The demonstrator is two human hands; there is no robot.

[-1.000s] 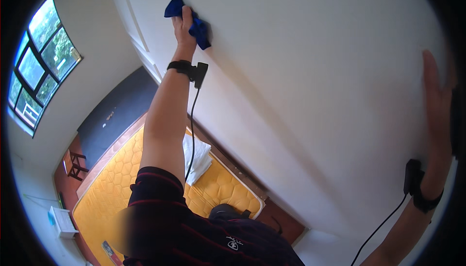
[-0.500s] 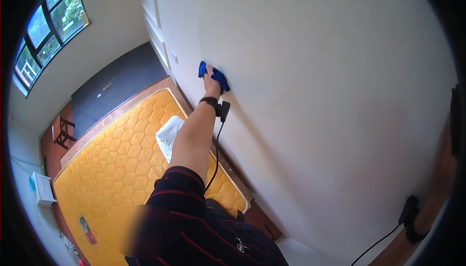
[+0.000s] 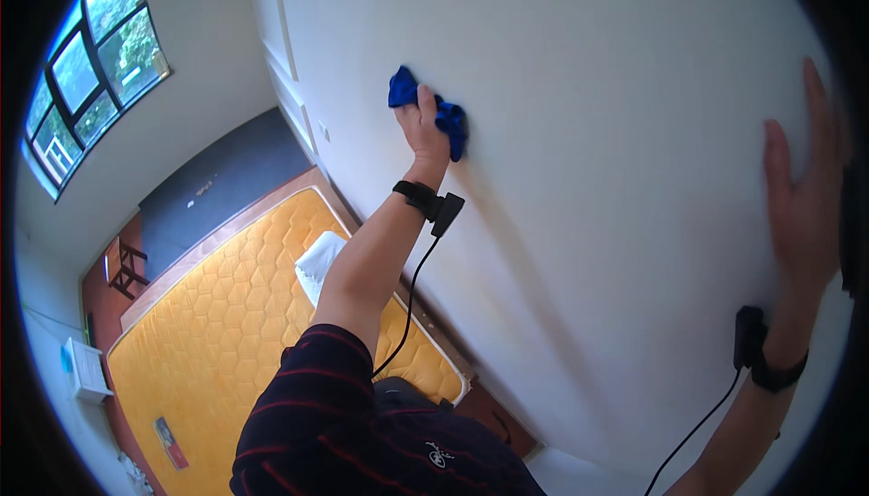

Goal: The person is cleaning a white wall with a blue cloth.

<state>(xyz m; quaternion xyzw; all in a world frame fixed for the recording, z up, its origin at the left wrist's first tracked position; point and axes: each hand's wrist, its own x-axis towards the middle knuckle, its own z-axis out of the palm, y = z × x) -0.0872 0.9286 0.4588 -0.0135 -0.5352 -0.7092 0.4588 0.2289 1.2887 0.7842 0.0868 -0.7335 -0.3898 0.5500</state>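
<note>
My left hand [image 3: 424, 130] presses a crumpled blue cloth [image 3: 433, 109] flat against a white wall [image 3: 588, 134], the arm stretched up and a black wristband with a cable on the wrist. My right hand [image 3: 798, 188] lies flat against the same wall at the right, fingers spread and holding nothing. A black wristband with a cable [image 3: 756, 351] sits on that wrist too.
Below lies a bare orange quilted mattress [image 3: 235, 333] in a wooden frame, with a white folded cloth [image 3: 321, 261] at its edge. A dark mat [image 3: 217, 188] lies beyond it. A window [image 3: 90, 71] is at the upper left, white cupboard doors [image 3: 281, 71] beside the wall.
My left hand has moved the blue cloth across the wall. My right hand, nearly out of view half a second ago, now shows flat on the wall at the right.
</note>
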